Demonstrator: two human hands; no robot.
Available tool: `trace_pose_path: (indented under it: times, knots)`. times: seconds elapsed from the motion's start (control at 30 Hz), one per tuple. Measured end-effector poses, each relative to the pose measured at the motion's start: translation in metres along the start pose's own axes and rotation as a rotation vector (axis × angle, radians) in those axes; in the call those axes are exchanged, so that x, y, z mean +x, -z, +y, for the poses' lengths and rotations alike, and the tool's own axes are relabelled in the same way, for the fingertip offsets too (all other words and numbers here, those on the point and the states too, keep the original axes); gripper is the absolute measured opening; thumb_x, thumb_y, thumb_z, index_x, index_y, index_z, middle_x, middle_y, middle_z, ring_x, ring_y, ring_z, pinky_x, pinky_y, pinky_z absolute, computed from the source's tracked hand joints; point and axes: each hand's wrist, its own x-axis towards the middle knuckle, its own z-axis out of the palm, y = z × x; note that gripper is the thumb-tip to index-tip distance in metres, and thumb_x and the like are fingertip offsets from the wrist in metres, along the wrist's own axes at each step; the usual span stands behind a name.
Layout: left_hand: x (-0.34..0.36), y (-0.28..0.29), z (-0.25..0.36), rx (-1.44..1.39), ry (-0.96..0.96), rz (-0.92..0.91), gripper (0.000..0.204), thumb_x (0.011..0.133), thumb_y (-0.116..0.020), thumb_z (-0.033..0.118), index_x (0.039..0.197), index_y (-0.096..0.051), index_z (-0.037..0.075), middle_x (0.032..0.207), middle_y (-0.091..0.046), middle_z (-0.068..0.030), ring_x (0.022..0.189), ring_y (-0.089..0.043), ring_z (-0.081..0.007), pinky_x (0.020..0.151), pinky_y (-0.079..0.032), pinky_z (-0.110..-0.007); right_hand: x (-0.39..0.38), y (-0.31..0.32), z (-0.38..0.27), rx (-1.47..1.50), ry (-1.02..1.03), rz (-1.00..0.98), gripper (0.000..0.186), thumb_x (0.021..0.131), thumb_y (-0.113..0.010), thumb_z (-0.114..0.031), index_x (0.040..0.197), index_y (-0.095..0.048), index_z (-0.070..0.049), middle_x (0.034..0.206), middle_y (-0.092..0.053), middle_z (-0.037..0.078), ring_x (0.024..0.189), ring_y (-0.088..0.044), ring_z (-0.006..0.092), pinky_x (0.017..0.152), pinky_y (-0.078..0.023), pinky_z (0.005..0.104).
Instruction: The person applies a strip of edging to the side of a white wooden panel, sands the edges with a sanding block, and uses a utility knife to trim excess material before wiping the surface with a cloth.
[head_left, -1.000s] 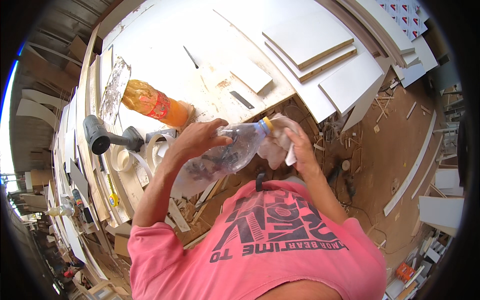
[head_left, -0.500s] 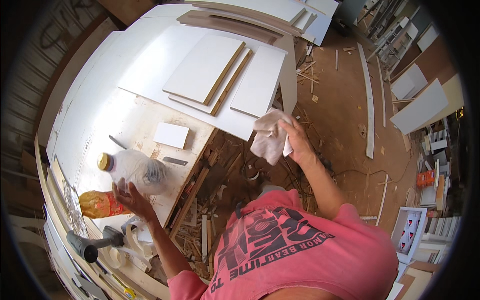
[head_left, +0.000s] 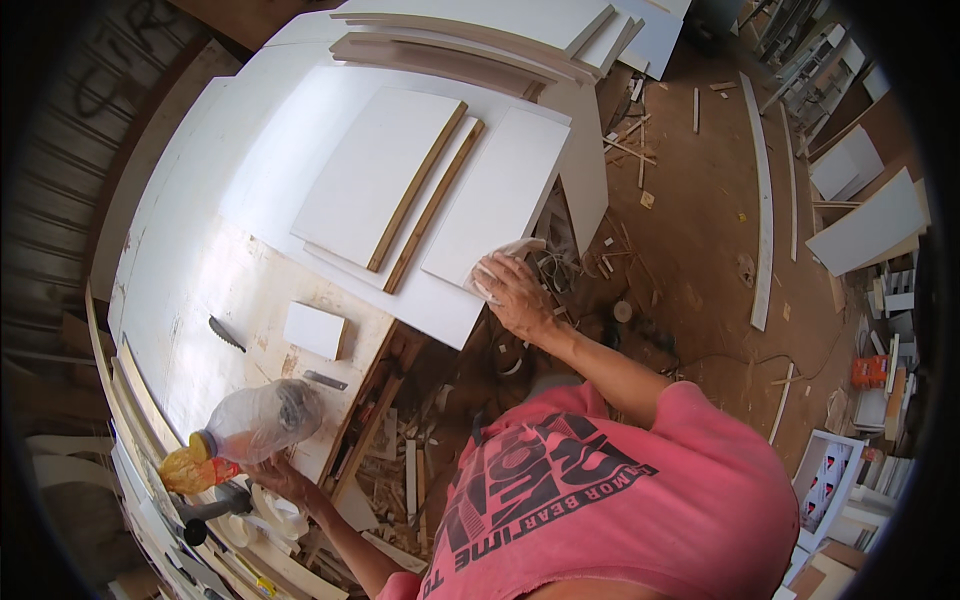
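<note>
My right hand point(head_left: 515, 295) presses a crumpled white cloth point(head_left: 522, 246) against the near right corner of a white panel point(head_left: 510, 185), its fingers bent over the cloth. My left hand point(head_left: 283, 478) is beside a large clear plastic bottle point(head_left: 262, 420) with a yellow cap, at the workbench's near left. Its fingers look apart, partly hidden by the bottle, and I see no grip on it. Past the bottle's cap sits an amber, red-marked plastic package point(head_left: 195, 472). A small white block point(head_left: 316, 330) rests on the bench close to a dark flat metal strip point(head_left: 325, 380).
Two white boards with raw brown edges point(head_left: 375, 170) lie stacked left of the panel. A curved dark blade-like piece point(head_left: 227, 334), a black-handled tool point(head_left: 215, 505) and pale tape rolls point(head_left: 280, 510) are on the bench. Wood offcuts litter the brown floor point(head_left: 690, 260).
My right hand has brought the cloth from the air beside the bench down onto the panel's corner. My left hand has shifted toward me, next to the bottle. The view has shifted too.
</note>
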Motion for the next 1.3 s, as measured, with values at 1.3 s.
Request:
trace_pose_path:
  times: [1.3]
  knots:
    - [-0.095, -0.426, 0.164, 0.516, -0.659, -0.815, 0.044, 0.099, -0.045, 0.018, 0.141, -0.043, 0.007, 0.148, -0.038, -0.0141, 0.142, -0.027, -0.0326, 0.116, -0.019, -0.047, 0.069, 0.036, 0.136, 0.104, 0.015, -0.017, 0.039, 0.081, -0.062, -0.011, 0.12, -0.064, -0.012, 0.139, -0.05, 0.009, 0.135, -0.039, 0.0286, 0.113, -0.029, 0.0506]
